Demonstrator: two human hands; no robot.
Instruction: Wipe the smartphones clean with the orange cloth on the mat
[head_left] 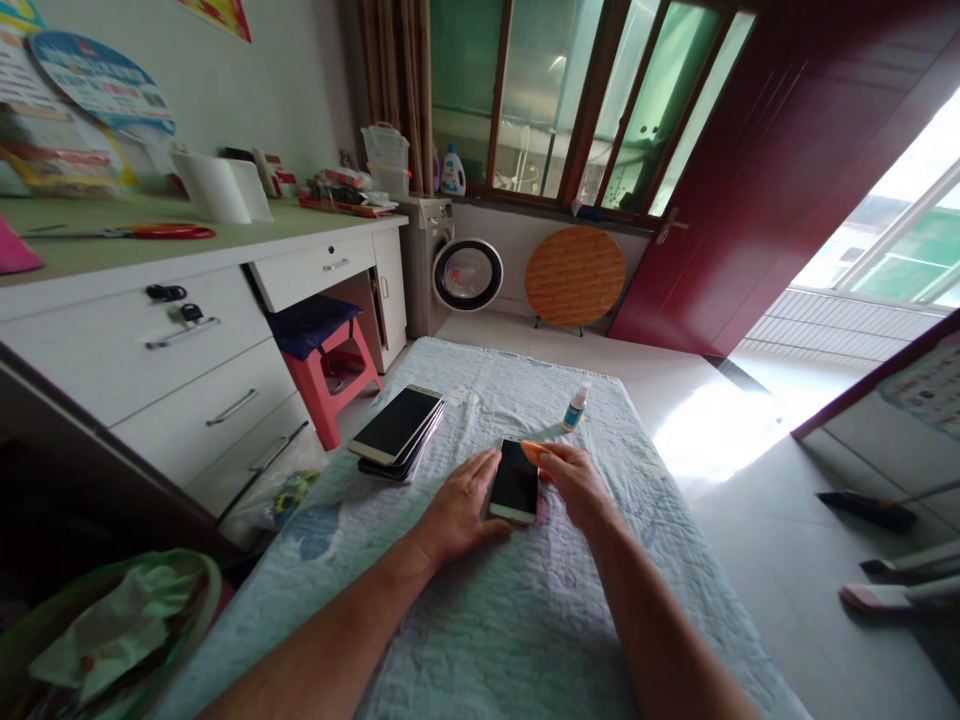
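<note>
Pale blue quilted cover [570, 600]: rumpled, soft footing; its creases could tip whatever stands upright on it.

Stack of smartphones [397, 425], left of the left hand: edges uneven; a swing of the left forearm could slide the upper ones off.

Left hand [459, 510]: fingers spread along one phone's left edge, thumb by its lower edge, bracing rather than clenched.

Right hand [577, 485]: pinching a scrap of orange cloth at that phone's upper right.

Smartphone [516, 485]: dark screen up, flat on the cover between both hands; sideways pressure against a loose brace could make it skid.

Spray bottle [574, 408]: upright beyond the right hand; a stray knuckle could topple it (narrow base, yielding ground).

Orange cloth [534, 452]: could drag grit, if any, across the glass.

Obscured: whatever supports the cover; the number of phones stacked; right fingertips; bottle label, illegible; the cloth's full extent.
</note>
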